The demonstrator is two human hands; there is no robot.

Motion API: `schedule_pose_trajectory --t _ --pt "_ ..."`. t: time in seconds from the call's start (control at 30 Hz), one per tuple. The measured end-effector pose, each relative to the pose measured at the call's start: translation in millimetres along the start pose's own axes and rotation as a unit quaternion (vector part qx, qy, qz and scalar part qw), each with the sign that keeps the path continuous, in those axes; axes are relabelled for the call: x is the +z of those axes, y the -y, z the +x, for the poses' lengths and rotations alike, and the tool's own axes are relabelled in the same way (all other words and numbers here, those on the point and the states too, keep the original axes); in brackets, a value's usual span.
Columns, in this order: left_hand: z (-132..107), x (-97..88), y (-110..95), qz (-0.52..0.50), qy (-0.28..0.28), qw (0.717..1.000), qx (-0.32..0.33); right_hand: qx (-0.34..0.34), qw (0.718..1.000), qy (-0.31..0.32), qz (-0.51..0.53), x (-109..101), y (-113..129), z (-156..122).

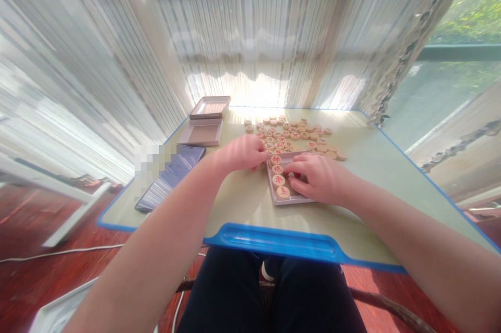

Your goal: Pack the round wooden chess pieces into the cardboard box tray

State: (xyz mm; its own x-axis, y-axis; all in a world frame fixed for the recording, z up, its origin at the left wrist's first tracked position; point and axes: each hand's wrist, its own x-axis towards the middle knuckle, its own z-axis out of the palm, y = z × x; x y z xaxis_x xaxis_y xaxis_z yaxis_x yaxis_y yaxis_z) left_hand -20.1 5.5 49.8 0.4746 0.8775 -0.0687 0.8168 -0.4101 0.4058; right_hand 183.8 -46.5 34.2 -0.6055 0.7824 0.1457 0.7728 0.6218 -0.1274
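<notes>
A shallow grey tray [271, 187] lies on the table in front of me, with a column of round wooden chess pieces [278, 180] marked in red along its left side. My right hand [319, 177] rests inside the tray, fingers curled and pinching a piece with red on it. My left hand [245, 153] sits just left of the tray's far corner, fingers closed at a piece there. Behind the tray, several loose wooden pieces [291, 132] are spread over the tabletop.
Two open box halves [201, 132] [210, 107] sit at the far left of the pale green, blue-edged table [368, 166]. A dark phone [172, 176] lies at the left edge. Sheer curtains hang close behind. A blue groove [274, 239] runs along the near edge.
</notes>
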Motion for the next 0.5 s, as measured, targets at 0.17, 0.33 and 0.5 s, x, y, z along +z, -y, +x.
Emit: schedule_pose_trajectory --t 0.17,0.33,0.5 --pt "-0.1 -0.6 -0.3 0.004 -0.001 1.0 -0.003 0.003 1.0 -0.012 -0.017 1.0 -0.1 1.0" --pt "-0.7 -0.9 -2.3 0.008 -0.001 1.0 -0.002 -0.009 1.0 -0.016 -0.022 1.7 -0.1 1.2" --pt "-0.6 -0.2 -3.6 0.015 -0.009 1.0 -0.007 -0.014 0.999 -0.025 -0.026 3.4 0.5 1.1"
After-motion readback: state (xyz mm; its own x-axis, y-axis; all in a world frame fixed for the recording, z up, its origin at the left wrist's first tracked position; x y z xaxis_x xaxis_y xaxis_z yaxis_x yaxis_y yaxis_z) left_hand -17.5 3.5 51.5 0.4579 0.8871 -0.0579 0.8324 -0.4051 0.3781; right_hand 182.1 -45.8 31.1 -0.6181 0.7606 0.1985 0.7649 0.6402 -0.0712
